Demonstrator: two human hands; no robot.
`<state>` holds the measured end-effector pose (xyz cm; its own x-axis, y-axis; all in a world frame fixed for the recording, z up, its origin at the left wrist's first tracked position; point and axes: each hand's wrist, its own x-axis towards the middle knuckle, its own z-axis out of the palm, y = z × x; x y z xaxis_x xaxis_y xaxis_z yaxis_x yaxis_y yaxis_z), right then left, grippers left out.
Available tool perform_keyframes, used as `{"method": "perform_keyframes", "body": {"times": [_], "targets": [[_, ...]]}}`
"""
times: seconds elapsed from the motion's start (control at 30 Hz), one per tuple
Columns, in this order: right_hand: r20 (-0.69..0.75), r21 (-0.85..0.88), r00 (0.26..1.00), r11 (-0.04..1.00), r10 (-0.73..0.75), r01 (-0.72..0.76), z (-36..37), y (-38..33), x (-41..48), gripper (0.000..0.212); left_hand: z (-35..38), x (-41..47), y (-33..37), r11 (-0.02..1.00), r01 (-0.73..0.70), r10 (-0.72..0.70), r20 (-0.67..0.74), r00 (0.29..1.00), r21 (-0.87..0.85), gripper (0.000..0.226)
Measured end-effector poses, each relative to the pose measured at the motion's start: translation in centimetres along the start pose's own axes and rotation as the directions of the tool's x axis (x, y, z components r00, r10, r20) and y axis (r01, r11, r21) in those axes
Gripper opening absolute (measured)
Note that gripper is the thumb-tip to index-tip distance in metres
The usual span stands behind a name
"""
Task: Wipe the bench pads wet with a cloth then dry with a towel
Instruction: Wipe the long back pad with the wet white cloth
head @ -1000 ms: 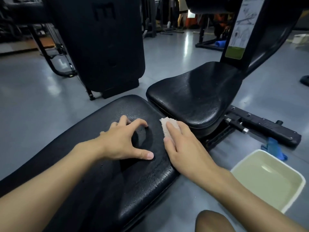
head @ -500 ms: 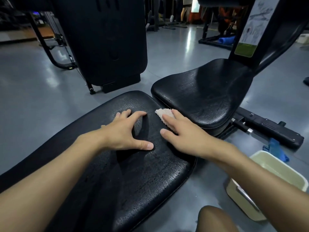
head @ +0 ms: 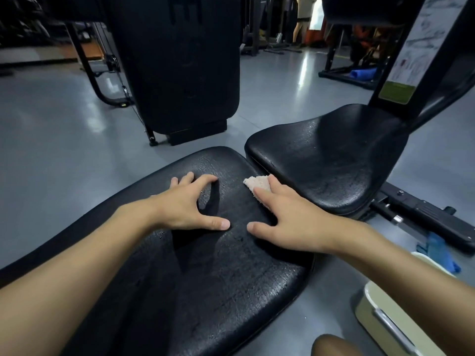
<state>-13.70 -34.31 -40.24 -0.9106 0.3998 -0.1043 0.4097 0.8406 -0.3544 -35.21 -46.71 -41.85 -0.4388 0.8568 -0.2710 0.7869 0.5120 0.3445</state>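
Leaning on the long bench pad [head: 218, 278] with the left hand [head: 189, 205], fingers spread and arched, tips and thumb touching the cracked black surface, gripping nothing. Pressing a pale cloth [head: 257, 183] flat under the straight fingers of the right hand [head: 288, 217], at the pad's far right edge, just beside the seat pad [head: 329, 160]. With hands apart, thumbs near but not touching. On the floor at near right, a cream tub [head: 385, 312].

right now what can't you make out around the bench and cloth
Head view only.
- cloth: mostly under the right hand; size and wetness unclear.
- cream tub: cut by the frame edge and the right forearm; contents hidden.
- blue item on the floor: partly behind the tub; towel or not, cannot tell.
- poster: blurred, unreadable.
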Motion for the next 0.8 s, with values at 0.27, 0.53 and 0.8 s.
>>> {"method": "perform_keyframes", "body": {"times": [0.27,0.53,0.8], "targets": [[-0.079,0.032,0.997,0.999,0.028,-0.026,-0.6,-1.1,12.2,0.066,0.6,0.6,-0.7,1.000,0.019,-0.019,-0.016,1.000,-0.018,0.140],[-0.067,-0.140,0.991,0.985,-0.114,0.104,0.5,1.0,5.6,0.091,0.4,-0.5,-0.4,0.999,0.034,-0.034,0.001,0.999,-0.024,0.139],[-0.084,-0.222,0.991,0.971,-0.108,0.087,0.5,0.0,9.7,0.092,-0.8,-1.0,-1.0,0.998,0.018,-0.017,0.028,0.999,-0.052,0.141]]}}
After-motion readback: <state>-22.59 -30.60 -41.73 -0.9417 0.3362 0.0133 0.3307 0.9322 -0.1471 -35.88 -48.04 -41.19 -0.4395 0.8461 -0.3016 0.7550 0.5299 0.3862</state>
